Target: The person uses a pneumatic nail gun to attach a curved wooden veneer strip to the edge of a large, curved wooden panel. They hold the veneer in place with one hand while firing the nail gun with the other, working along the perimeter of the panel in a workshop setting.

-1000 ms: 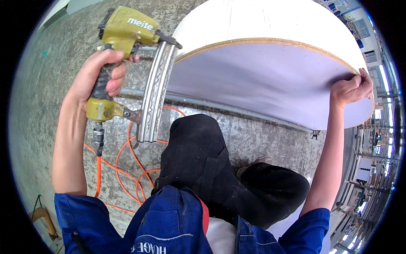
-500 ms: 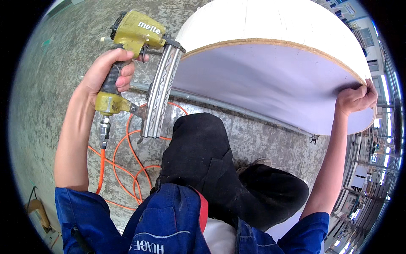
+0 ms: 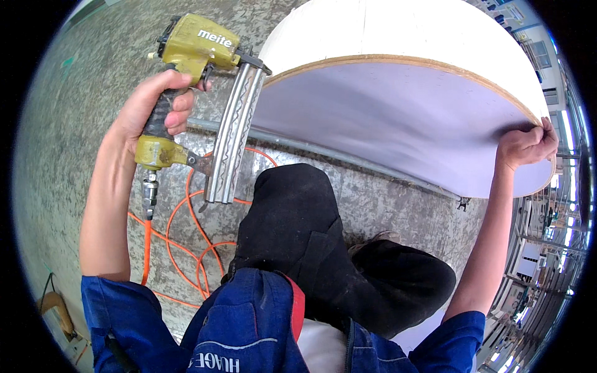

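My left hand (image 3: 163,102) is wrapped round the black grip of a yellow-green pneumatic nail gun (image 3: 200,45), with a finger at the trigger. The gun's nose touches or lies very close to the left end of a large curved panel (image 3: 398,118). Its silver magazine (image 3: 235,133) slants down toward my knee. The panel has a white outer skin, a brown board edge and a pale lilac flat face. At its right end, my right hand (image 3: 528,144) is closed on the rim, fingers over the edge and partly hidden.
An orange air hose (image 3: 198,217) runs from the gun's grip and lies in loops on the worn grey floor (image 3: 93,155). A grey metal bar (image 3: 329,152) passes under the panel. My bent knee (image 3: 292,205) is close below it. Racks (image 3: 541,248) stand at the far right.
The nail gun in my left hand has shifted very slightly left. My right hand stays on the panel's rim, and the panel has hardly moved.
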Motion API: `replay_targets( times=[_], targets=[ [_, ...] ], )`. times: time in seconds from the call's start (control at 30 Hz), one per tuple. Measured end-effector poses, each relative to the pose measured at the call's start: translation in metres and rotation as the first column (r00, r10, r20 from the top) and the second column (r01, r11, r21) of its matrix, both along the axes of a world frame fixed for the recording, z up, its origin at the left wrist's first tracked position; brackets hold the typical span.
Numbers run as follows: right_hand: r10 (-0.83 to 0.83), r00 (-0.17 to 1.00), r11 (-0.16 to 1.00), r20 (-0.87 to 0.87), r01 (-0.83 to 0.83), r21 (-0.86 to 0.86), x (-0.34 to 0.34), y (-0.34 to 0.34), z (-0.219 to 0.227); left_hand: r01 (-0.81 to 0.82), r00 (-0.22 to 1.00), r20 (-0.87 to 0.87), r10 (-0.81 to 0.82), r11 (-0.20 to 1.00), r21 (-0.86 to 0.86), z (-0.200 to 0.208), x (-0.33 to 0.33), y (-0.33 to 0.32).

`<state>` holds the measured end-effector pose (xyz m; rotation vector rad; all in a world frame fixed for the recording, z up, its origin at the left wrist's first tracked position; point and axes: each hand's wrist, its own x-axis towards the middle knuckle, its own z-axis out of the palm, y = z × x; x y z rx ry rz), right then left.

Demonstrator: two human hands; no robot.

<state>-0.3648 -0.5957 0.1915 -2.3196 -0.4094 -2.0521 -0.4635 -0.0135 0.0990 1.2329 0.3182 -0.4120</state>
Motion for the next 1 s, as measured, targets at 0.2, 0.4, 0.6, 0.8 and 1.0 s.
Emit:
replay_targets(
  times=[0.2, 0.4, 0.6, 0.8, 1.0],
  targets=[
    [-0.05, 0.999, 0.997, -0.002, 0.05, -0.054, 0.003, -0.017, 0.005, 0.005, 0.998, 0.064, -0.001, 0.999, -0.052, -0.015, -0.002, 0.016],
    [-0.033, 0.999, 0.997, 0.016, 0.034, -0.076, 0.007, -0.025, 0.003, 0.0, 1.0, 0.02, 0.001, 0.999, -0.041, -0.027, -0.001, 0.01],
    [-0.053, 0.999, 0.991, 0.01, 0.054, -0.119, 0.008, -0.031, 0.007, 0.007, 1.0, -0.018, -0.008, 0.997, -0.076, -0.034, 0.001, 0.013],
    [-0.034, 0.999, 0.997, 0.001, 0.034, -0.072, 0.005, -0.013, 0.003, -0.012, 1.0, -0.018, 0.011, 0.998, -0.066, -0.037, -0.002, 0.017],
    [-0.042, 0.999, 0.999, 0.002, 0.042, -0.027, 0.01, -0.034, 0.005, -0.076, 0.997, -0.004, 0.076, 0.986, -0.151, -0.058, -0.007, 0.039]
  ],
)
